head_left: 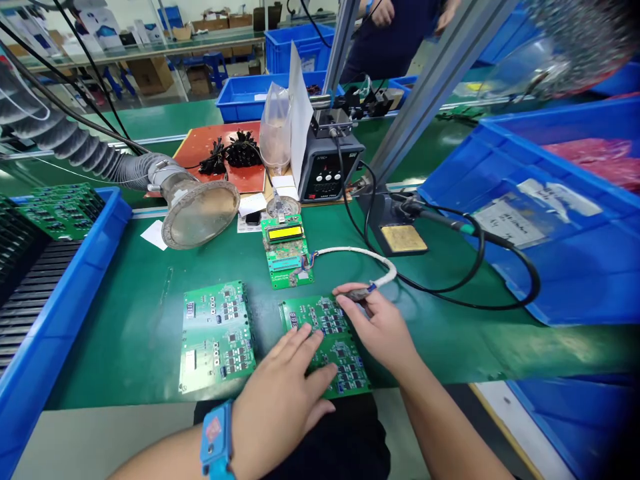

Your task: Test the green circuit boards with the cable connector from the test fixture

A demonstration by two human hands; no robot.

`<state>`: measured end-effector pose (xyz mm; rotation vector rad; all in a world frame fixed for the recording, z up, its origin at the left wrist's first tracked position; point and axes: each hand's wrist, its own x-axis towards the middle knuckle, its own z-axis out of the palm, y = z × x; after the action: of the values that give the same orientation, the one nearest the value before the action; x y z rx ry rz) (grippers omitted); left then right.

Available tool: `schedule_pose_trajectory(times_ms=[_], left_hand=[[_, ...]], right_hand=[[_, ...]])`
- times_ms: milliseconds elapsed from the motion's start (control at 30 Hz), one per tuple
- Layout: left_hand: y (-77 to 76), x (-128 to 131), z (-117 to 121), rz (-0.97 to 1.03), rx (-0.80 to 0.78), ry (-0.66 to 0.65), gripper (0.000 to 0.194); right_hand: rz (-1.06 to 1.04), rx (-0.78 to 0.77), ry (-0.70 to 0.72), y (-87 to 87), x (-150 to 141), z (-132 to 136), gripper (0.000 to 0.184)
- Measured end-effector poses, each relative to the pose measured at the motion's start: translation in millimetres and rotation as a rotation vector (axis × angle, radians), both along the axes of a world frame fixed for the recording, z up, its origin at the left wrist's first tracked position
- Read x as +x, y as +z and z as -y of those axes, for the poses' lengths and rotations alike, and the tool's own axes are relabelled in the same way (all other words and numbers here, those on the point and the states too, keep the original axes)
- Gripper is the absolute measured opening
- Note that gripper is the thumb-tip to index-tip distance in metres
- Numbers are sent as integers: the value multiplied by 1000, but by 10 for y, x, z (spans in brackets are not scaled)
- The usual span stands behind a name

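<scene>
My left hand [290, 380] lies with fingers spread on a green circuit board [345, 357] at the front edge of the bench, covering part of it. Between the fingers of my right hand [380, 327] is a probe [359, 293], its tip at the top right part of that board. A white cable [350, 251] runs from the probe to a small tester board [286, 250] with a lit yellow display. Left of my left hand rests a second green circuit board [217, 337]. A blue band [217, 437] circles my left wrist.
A blue crate of boards [107, 230] stands at the left, below a fume hose [200, 207]. Behind sits a soldering station [330, 167] beside an iron stand [400, 233]. A large blue bin [575, 267] leans in at the right. Someone's hand [383, 12] shows across the bench.
</scene>
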<state>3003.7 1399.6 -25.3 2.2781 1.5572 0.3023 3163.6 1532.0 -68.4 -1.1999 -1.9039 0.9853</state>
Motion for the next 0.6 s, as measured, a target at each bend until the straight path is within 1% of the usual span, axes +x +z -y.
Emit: schedule_pose_trajectory(times_ms=[100, 200, 367, 467, 600], left_hand=[[-131, 56, -20, -21, -10, 0, 35], [-189, 12, -19, -9, 2, 6, 37], [-175, 25, -20, 2, 36, 31, 38], [-169, 58, -19, -6, 25, 40, 38], [-169, 60, -16, -13, -4, 39, 38]], right_hand=[[25, 21, 26, 26, -6, -12, 18], [37, 30, 26, 36, -21, -28, 17], [17, 88, -20, 9, -61, -32, 13], [17, 119, -31, -10, -64, -28, 13], [12, 74, 0, -19, -26, -27, 16]])
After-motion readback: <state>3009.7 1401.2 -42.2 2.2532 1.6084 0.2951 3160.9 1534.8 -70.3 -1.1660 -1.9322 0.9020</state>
